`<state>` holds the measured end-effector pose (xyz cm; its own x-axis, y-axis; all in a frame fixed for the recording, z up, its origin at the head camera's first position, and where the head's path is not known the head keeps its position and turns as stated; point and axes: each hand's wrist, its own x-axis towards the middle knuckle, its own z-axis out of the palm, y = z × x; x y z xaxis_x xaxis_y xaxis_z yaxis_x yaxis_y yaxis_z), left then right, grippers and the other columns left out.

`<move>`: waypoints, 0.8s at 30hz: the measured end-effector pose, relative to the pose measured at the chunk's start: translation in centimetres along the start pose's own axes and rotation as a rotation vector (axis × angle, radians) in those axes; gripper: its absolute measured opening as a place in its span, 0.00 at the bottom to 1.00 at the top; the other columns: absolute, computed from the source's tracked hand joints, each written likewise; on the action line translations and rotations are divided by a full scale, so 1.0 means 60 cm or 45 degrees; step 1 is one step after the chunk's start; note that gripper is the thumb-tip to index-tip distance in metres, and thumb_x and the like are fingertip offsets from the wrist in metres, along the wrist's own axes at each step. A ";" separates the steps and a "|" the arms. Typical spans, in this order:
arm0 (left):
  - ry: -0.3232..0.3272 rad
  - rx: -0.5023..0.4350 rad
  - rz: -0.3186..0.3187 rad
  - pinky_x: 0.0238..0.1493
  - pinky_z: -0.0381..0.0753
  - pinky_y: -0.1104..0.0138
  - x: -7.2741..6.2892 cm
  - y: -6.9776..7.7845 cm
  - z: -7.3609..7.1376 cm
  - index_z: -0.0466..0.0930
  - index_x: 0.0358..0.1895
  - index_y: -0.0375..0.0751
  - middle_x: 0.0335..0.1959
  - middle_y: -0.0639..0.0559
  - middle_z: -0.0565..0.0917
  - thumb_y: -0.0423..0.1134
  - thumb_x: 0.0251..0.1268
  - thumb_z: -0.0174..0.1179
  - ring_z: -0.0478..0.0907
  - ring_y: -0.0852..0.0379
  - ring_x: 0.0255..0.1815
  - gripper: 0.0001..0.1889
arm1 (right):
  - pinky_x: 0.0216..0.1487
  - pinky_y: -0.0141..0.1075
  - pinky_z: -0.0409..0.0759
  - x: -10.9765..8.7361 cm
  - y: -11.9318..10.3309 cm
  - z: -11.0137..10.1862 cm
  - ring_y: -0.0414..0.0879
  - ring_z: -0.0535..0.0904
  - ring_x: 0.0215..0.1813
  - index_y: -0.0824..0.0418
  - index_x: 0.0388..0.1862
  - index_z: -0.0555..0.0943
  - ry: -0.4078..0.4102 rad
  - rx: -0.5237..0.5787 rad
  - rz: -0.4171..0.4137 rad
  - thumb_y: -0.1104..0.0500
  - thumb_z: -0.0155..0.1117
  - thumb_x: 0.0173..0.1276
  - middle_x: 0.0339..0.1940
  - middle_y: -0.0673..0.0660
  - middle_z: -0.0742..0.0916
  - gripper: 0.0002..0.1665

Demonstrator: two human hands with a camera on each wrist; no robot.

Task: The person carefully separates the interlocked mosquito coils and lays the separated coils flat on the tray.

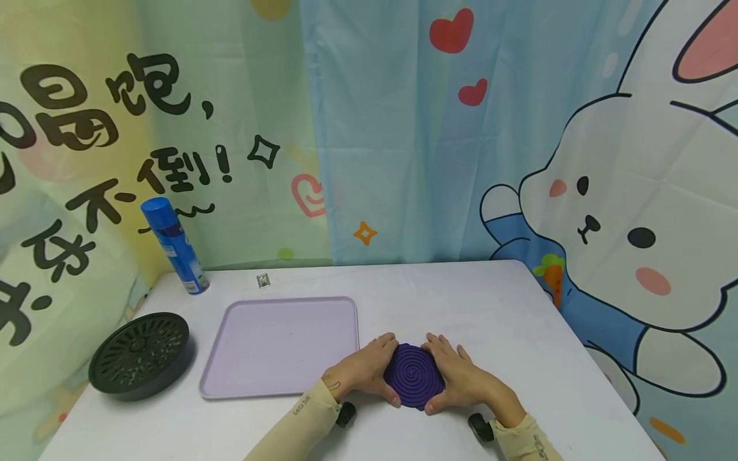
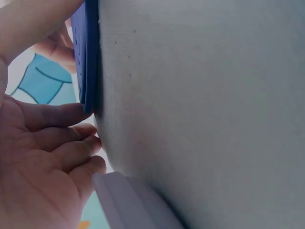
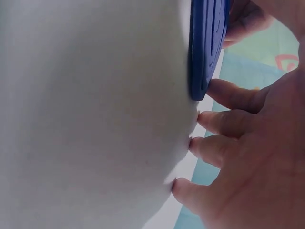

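A purple mosquito coil (image 1: pixel 414 376) with a spiral of ridges lies flat on the white table, between my two hands. My left hand (image 1: pixel 371 371) grips its left edge, thumb at the near side and fingers toward the far side. On the opposite edge my right hand (image 1: pixel 461 378) holds it the same way. Seen from the left wrist, the coil (image 2: pixel 86 57) stands edge-on, with an index fingertip at its rim. In the right wrist view, the coil's edge (image 3: pixel 204 52) meets the index finger, while the other fingertips rest on the table.
Left of the hands lies a pale purple tray (image 1: pixel 282 349), its right edge near my left hand. Farther left sits a round black slotted coil holder (image 1: pixel 138 352). A blue spray can (image 1: pixel 175 246) stands at the back left, with a small silver metal piece (image 1: pixel 263 280) nearby.
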<state>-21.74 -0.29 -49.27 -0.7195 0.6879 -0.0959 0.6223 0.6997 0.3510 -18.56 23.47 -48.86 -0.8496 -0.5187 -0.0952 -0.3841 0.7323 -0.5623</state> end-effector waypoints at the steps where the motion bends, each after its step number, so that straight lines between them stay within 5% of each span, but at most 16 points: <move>1: 0.001 -0.010 -0.002 0.77 0.64 0.58 0.000 0.000 0.000 0.63 0.71 0.32 0.75 0.38 0.65 0.58 0.39 0.82 0.66 0.43 0.75 0.57 | 0.69 0.79 0.43 0.001 0.000 0.000 0.79 0.47 0.78 0.76 0.75 0.56 0.003 0.008 -0.002 0.41 0.87 0.40 0.76 0.77 0.62 0.74; 14: 0.051 -0.139 0.026 0.74 0.68 0.61 0.000 0.003 0.003 0.63 0.67 0.32 0.68 0.40 0.70 0.51 0.36 0.85 0.70 0.50 0.69 0.55 | 0.71 0.77 0.42 0.003 0.003 0.003 0.76 0.47 0.80 0.76 0.75 0.51 0.027 0.056 0.018 0.43 0.89 0.37 0.75 0.75 0.63 0.79; 20: 0.099 -0.216 0.047 0.66 0.75 0.64 -0.004 0.005 0.002 0.62 0.63 0.34 0.56 0.45 0.75 0.46 0.34 0.87 0.75 0.56 0.58 0.53 | 0.70 0.77 0.45 0.000 0.003 0.003 0.72 0.57 0.78 0.73 0.75 0.53 0.046 0.076 -0.019 0.43 0.88 0.37 0.72 0.72 0.68 0.76; 24: 0.104 -0.253 0.027 0.65 0.76 0.64 -0.007 0.009 0.003 0.62 0.64 0.34 0.56 0.45 0.76 0.44 0.35 0.86 0.76 0.55 0.58 0.51 | 0.70 0.77 0.46 -0.003 0.004 0.004 0.71 0.62 0.75 0.72 0.74 0.55 0.052 0.087 -0.061 0.44 0.87 0.40 0.72 0.71 0.70 0.72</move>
<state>-21.06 -0.18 -49.21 -0.7346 0.6784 -0.0138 0.5701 0.6281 0.5296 -18.43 23.62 -49.15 -0.8455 -0.5329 -0.0345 -0.4000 0.6749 -0.6201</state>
